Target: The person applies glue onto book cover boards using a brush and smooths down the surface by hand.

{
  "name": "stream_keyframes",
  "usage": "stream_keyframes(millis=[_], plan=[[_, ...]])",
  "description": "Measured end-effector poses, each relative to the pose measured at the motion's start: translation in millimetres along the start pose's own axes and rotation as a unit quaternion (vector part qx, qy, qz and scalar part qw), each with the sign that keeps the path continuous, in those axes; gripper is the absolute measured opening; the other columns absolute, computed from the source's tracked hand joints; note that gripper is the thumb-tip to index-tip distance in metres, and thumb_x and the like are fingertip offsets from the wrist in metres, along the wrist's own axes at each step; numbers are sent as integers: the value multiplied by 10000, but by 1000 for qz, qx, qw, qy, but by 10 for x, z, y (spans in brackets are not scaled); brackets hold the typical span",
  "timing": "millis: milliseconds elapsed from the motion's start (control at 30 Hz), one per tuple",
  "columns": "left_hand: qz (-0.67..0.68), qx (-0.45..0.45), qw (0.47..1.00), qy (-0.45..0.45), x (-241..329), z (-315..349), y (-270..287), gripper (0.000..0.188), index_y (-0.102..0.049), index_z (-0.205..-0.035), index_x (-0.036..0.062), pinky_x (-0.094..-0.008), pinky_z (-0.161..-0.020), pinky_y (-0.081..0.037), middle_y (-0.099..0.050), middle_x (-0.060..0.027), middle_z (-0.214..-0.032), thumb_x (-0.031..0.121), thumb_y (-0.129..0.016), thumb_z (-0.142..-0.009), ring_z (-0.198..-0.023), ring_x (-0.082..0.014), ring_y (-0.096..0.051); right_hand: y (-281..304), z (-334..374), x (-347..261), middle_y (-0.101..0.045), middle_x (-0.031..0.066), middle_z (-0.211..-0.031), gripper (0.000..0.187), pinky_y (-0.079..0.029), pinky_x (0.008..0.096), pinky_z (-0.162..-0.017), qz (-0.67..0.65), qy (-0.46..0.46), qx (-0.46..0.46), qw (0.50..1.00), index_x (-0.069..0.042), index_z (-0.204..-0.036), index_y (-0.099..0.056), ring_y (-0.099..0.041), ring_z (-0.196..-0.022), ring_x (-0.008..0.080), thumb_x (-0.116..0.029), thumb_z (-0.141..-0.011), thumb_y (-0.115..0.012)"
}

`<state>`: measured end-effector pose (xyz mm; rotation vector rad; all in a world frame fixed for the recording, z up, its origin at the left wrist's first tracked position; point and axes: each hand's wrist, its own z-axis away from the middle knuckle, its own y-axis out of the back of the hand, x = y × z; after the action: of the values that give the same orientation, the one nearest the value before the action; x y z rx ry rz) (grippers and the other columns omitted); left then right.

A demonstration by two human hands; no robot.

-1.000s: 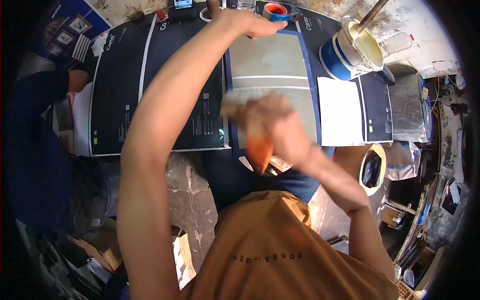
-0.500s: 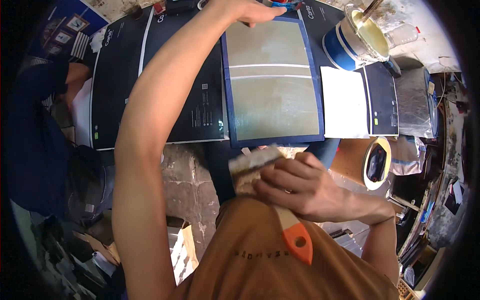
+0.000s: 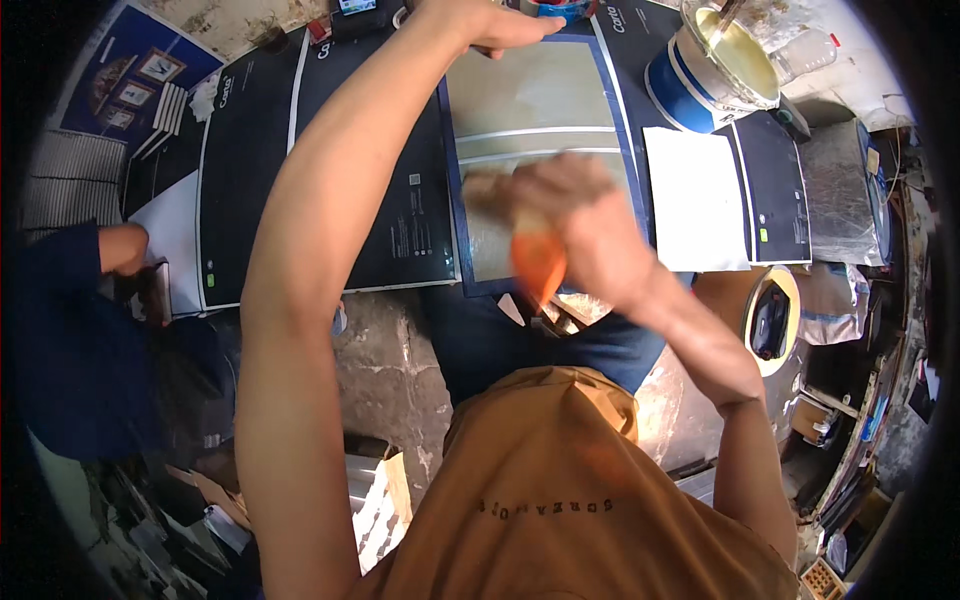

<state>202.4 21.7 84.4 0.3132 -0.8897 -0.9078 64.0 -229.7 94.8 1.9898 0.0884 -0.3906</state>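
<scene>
In front of me lies a dark-blue-edged cover panel (image 3: 530,90) with grey-brown boards and a narrow strip between white lines. My right hand (image 3: 585,215) is closed round a wide flat brush, its orange handle end (image 3: 538,268) pointing back toward me. The brush head is smeared by motion over the panel's near half, so I cannot tell whether it touches. My left hand (image 3: 500,28) lies at the panel's far edge, fingers stretched to the right, holding nothing. Just beyond its fingertips is a small blue and red item (image 3: 570,10), partly cut off.
A blue and white bucket (image 3: 690,85) of pale paste stands at the far right, a clear bottle (image 3: 808,55) behind it. White paper (image 3: 695,200) lies right of the panel. At left are a co-worker's dark sleeve (image 3: 60,290) and stacked booklets (image 3: 75,185). Black sheets (image 3: 380,215) cover the table.
My right hand has carried the brush forward from beside my shirt to over the panel. My left hand stays at the far edge. The co-worker's arm at left has shifted nearer to me.
</scene>
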Motion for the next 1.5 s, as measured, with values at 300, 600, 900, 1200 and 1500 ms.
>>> stream_keyframes(millis=[300,600,900,1200,1500], plan=[[-64,18,994,87,314,263,-28,944,-293,-1520,22,-450,-1153,-273,-370,-239,-1526,752,-177,-934,-1388,-335,-429,359,229,-322,-595,8,-892,293,-459,334,-789,-14,48,-8,999,-127,-956,-672,-597,-908,191,-160,-664,-668],[-201,122,970,55,516,423,-94,907,-531,-1392,68,-436,-1148,-311,-466,-186,-1474,758,-171,-926,-1378,-355,-427,717,769,-368,-595,-5,-879,206,-423,300,-723,-10,90,-117,989,-98,-904,-673,-592,-866,153,-166,-712,-707],[-142,108,981,69,490,527,-85,908,-538,-1385,68,-417,-1128,-345,-546,-160,-1412,770,-203,-916,-1349,-342,-470,242,659,-416,-629,79,-1028,344,-489,325,-720,-62,81,-110,989,-74,-1067,-674,-613,-913,205,-142,-734,-723],[-123,74,987,67,451,568,-85,932,-456,-1453,65,-427,-1075,-391,-550,-178,-1405,780,-206,-910,-1298,-329,-522,468,454,-38,-619,3,-968,277,-430,310,-744,-57,35,-142,988,-100,-1032,-672,-576,-903,165,-163,-763,-651],[-118,114,983,88,382,434,-73,922,-519,-1390,22,-425,-1068,-397,-566,-169,-1389,764,-241,-919,-1277,-315,-545,767,371,191,-645,61,-1081,334,-444,350,-813,28,31,-68,997,-109,-1094,-681,-577,-978,249,-222,-795,-583]])
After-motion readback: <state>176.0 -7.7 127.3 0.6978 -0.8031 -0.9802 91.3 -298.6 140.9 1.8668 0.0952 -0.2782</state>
